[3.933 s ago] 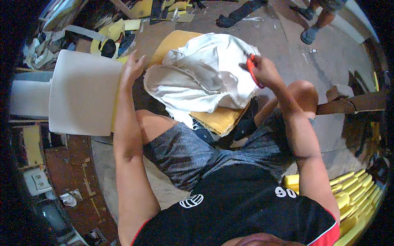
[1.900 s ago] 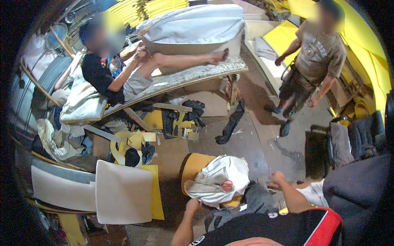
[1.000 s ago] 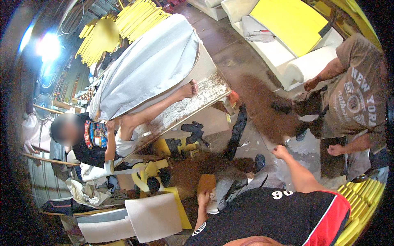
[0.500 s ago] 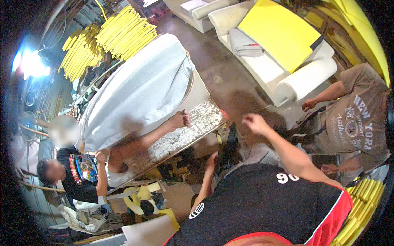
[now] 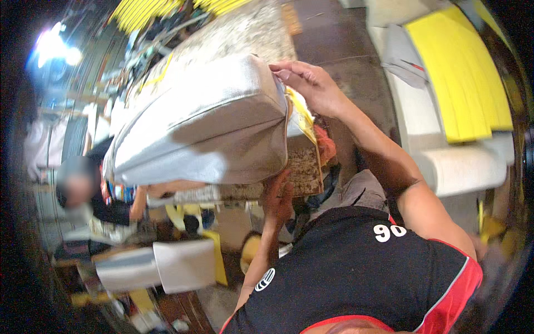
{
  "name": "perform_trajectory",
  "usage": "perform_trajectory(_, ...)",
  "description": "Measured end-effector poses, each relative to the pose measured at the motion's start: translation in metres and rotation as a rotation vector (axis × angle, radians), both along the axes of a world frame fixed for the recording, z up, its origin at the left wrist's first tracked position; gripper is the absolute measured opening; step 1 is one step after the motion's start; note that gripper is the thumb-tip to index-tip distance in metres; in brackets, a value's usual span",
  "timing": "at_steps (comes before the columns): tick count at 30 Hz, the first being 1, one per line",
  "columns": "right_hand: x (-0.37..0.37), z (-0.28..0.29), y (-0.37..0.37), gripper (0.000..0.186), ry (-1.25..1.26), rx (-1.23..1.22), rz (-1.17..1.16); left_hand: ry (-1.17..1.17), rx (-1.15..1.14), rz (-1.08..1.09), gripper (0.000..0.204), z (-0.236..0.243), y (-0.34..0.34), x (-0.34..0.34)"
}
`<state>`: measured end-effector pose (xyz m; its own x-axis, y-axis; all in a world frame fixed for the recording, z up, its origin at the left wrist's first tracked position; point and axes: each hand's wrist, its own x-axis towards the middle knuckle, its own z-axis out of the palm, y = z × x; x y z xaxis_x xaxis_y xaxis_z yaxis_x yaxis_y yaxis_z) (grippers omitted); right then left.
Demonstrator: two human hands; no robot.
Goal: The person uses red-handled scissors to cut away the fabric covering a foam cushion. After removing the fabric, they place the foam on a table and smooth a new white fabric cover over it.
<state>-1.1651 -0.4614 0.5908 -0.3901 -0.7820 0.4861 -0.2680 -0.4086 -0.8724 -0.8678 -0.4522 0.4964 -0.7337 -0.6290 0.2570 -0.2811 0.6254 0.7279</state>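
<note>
A bulky grey-white fabric cushion cover (image 5: 206,125), with a seam along its side, lies over the worktable (image 5: 233,30). My right hand (image 5: 314,86) is at its far right corner, with fingers and thumb closed on the fabric edge. Beside that corner, yellow and white material (image 5: 300,108) shows at the cover's end. My left hand (image 5: 277,197) is at the cover's near lower corner, shadowed and blurred, so its grip is unclear. At the cover's left end is a co-worker (image 5: 105,195), whose forearm (image 5: 177,188) passes along its near side.
An orange-red bundle (image 5: 324,145) hangs by the table's right corner. To the right stands a pale sofa (image 5: 464,167) with a yellow panel (image 5: 459,75) on it. Pale padded pieces (image 5: 183,266) lie at the lower left. Yellow strips (image 5: 144,14) are stacked at the far left.
The view has turned. Both my hands, earlier away from the cover, are now at its right end, the right one gripping it. The co-worker's arm no longer reaches across the table's near end.
</note>
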Motion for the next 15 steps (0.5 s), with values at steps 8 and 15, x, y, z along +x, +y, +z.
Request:
perform_trajectory(8,-0.035,0.002,-0.028,0.027,-0.158,0.097,0.479,0.253,-0.476,0.696,0.062,0.128,0.019,-0.096)
perform_trajectory(15,-0.055,0.036,-0.046,0.019,-0.008,0.004,0.622,0.153,-0.604,0.823,0.064,0.148,0.003,-0.155)
